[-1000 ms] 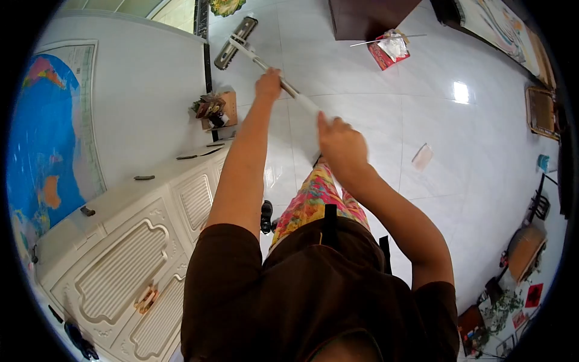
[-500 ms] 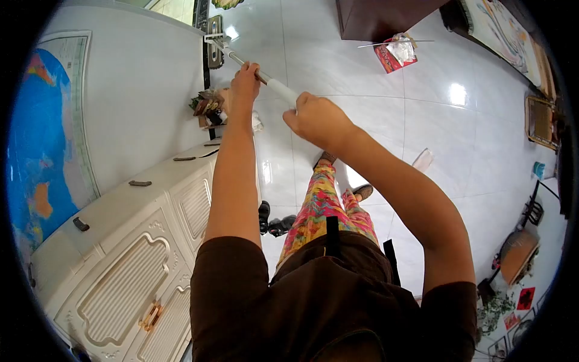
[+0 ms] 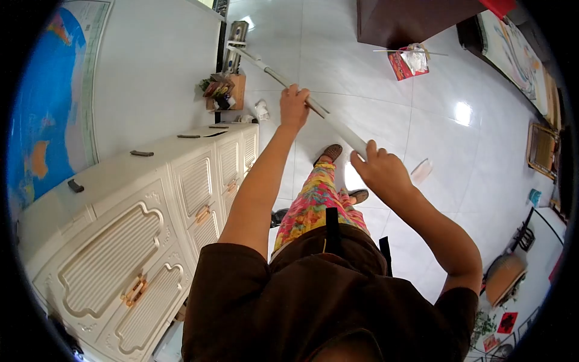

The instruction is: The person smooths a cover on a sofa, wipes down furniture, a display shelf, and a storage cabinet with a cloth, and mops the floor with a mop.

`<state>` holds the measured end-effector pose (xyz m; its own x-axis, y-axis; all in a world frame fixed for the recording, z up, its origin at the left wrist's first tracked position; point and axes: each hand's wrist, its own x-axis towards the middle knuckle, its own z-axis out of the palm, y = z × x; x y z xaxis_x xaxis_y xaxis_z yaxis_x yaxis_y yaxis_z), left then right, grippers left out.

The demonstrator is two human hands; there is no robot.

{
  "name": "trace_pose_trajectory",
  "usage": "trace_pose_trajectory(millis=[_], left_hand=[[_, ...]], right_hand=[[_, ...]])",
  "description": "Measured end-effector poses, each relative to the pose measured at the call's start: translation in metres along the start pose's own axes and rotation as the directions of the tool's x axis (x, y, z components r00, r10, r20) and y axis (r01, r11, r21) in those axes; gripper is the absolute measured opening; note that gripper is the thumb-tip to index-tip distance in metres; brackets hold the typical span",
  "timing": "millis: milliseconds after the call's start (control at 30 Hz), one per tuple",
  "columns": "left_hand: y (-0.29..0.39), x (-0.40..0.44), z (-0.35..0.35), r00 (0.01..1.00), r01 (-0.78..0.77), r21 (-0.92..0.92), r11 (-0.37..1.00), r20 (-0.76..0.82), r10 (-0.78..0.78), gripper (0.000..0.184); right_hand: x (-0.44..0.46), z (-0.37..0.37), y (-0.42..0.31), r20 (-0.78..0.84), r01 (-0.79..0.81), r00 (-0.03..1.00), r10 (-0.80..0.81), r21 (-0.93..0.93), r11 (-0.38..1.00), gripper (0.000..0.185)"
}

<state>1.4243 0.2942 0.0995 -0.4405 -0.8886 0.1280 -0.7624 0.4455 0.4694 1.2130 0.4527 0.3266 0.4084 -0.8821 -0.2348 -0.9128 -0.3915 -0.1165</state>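
A long-handled mop [image 3: 345, 131] runs diagonally from lower right to upper left. Its pole is white and metallic, and its narrow flat head [image 3: 236, 47] lies on the floor close to the wall. My left hand [image 3: 295, 107] is wrapped round the middle of the pole. Farther down, near the pole's end, my right hand [image 3: 386, 175] grips the white section. Both hands are closed, with their backs toward me, and the fingertips are partly hidden. Between the arms, my patterned trousers [image 3: 316, 196] and a brown shoe [image 3: 330, 153] show below.
A cream cabinet [image 3: 151, 175] lines the left wall. Beyond it, a cardboard box with mixed items [image 3: 236, 92] stands near the wall. Dark brown furniture [image 3: 395, 24] is at the top, with a red box [image 3: 399, 66] beside it. A pale item [image 3: 421, 171] lies on the tiles.
Both hands have moved right and down in view with the mop, drawing the pole back. Its head has shifted slightly right and down. More of the cabinet shows as the view turns.
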Motion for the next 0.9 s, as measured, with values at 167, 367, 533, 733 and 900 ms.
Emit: trace_pose_trajectory(millis=[167, 367, 533, 733, 900], left_hand=[[0.045, -0.003, 0.032, 0.98, -0.042, -0.046, 0.998, 0.194, 0.05, 0.037], [0.134, -0.049, 0.059, 0.956, -0.12, -0.259, 0.958, 0.23, 0.182, 0.034], [0.218, -0.09, 0.052, 0.894, -0.182, -0.391, 0.902, 0.317, 0.317, 0.038], [0.306, -0.135, 0.064, 0.764, -0.243, -0.62, 0.746, 0.351, 0.541, 0.032], [0.421, -0.205, 0.079, 0.653, -0.293, -0.66, 0.692, 0.391, 0.649, 0.031]], right_hand=[[-0.056, -0.008, 0.018, 0.001, -0.064, 0.998, 0.064, -0.04, 0.997, 0.031], [-0.161, -0.03, 0.027, 0.087, -0.179, 0.98, 0.177, 0.016, 0.984, 0.033], [-0.259, -0.047, 0.02, 0.153, -0.275, 0.953, 0.262, 0.069, 0.959, 0.036], [-0.369, -0.082, 0.001, 0.094, -0.358, 0.932, 0.351, 0.071, 0.931, 0.03], [-0.486, -0.108, -0.016, 0.032, -0.548, 0.835, 0.55, 0.142, 0.824, 0.039]])
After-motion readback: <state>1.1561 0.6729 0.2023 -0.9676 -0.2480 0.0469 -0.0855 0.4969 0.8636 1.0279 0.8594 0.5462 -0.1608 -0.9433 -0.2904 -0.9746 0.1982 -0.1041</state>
